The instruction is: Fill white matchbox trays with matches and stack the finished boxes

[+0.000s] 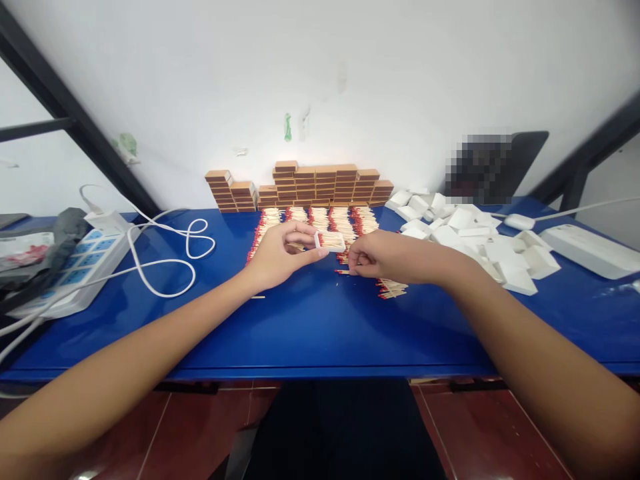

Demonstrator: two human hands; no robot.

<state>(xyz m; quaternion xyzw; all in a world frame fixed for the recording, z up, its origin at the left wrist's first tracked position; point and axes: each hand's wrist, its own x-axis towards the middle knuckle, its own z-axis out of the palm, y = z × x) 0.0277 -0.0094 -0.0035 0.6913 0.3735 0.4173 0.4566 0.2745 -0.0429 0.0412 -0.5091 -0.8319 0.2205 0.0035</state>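
Note:
My left hand [281,252] is closed around a small white matchbox tray [330,241] that holds red-tipped matches. It hovers just above the blue table [310,327]. My right hand [381,259] rests on the table beside the tray, its fingers pinched over loose matches [391,288]. Rows of red-tipped matches [320,218] lie just beyond both hands. Brown matchbox sleeves [305,185] are stacked against the wall behind them.
A heap of white empty trays [480,237] lies at the right. A white power strip [590,250] is at the far right. Another power strip [75,267] with looping white cables [170,257] sits at the left. The table's front edge is close to me.

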